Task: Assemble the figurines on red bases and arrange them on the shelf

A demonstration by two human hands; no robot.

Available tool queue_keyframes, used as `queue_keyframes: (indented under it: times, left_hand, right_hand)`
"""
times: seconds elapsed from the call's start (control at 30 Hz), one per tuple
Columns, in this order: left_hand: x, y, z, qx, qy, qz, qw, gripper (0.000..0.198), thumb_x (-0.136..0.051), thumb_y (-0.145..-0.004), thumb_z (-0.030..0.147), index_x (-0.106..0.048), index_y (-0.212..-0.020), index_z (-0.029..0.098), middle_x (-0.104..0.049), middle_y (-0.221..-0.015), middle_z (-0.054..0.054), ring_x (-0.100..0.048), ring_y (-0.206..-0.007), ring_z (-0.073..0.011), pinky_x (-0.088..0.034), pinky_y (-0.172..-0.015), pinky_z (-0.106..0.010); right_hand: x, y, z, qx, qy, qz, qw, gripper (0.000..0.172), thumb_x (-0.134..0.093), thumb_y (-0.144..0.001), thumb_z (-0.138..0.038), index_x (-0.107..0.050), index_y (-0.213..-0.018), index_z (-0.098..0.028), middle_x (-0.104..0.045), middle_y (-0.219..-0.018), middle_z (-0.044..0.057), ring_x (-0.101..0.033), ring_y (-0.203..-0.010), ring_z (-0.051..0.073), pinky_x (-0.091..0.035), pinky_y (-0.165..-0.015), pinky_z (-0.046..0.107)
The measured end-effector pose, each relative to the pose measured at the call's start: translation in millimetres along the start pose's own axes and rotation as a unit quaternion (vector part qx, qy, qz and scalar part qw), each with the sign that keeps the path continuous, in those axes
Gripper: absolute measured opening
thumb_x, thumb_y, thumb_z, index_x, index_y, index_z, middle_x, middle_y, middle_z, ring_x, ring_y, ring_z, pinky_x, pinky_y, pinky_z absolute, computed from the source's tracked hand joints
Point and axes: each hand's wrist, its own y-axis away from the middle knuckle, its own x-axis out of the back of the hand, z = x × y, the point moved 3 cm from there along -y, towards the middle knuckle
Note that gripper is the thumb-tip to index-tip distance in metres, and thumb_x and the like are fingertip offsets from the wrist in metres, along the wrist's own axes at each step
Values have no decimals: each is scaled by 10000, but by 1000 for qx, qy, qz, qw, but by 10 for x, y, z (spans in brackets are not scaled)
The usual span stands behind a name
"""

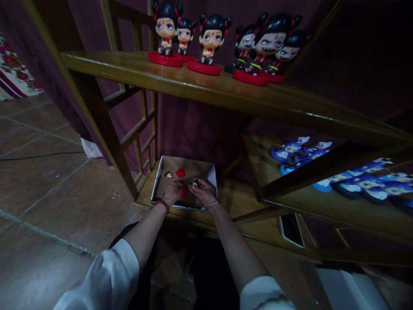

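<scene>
Both hands are inside a shallow white cardboard box (211, 174) with a brown inside. My right hand (206, 193) grips a small dark-haired figurine (193, 184) near the box's middle. Beside it, my left hand (173, 192) is closed, its fingers at the edge of a round red base (183, 192) that they seem to pinch. Another red base (180, 173) lies flat toward the back of the box. Left of that one rests a second small figurine (168, 175), tipped over.
The box stands on the low shelf of a wooden rack (226, 90). Overhead, several black-haired figurines (211, 38) stand on red bases along the upper shelf. Several blue figurines (361, 181) occupy a shelf at right. A phone-like dark slab (291, 229) lies lower right.
</scene>
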Motion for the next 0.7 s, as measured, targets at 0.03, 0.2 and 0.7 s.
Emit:
queue_keyframes:
  times: [0.03, 0.2, 0.7]
  left_hand:
    - [16, 3, 4, -6, -9, 2, 1000, 264, -538, -697, 156, -645, -938, 152, -669, -926, -82, -610, -860, -169, -455, -751, -259]
    - [48, 10, 3, -18, -44, 13, 999, 325, -505, -714, 139, -624, -1013, 176, -652, -1016, -70, -588, -945, -168, -435, -818, -251]
    - [263, 149, -58, -58, -139, 3, 989, 298, -428, -762, 133, -626, -977, 192, -658, -989, -65, -589, -955, -171, -430, -823, -238]
  right_hand:
    - [2, -11, 10, 1, 23, 3, 1000, 434, -774, -440, -175, -621, -846, -173, -632, -686, -32, -609, -641, 113, -520, -641, 256]
    - [1, -102, 69, 44, 173, -9, 984, 396, -697, -519, -205, -606, -905, -188, -640, -722, -38, -586, -650, 104, -501, -635, 234]
    - [-65, -316, 166, 116, 416, -38, 901, 319, -613, -622, -171, -605, -932, -244, -665, -865, -32, -610, -771, 126, -490, -766, 281]
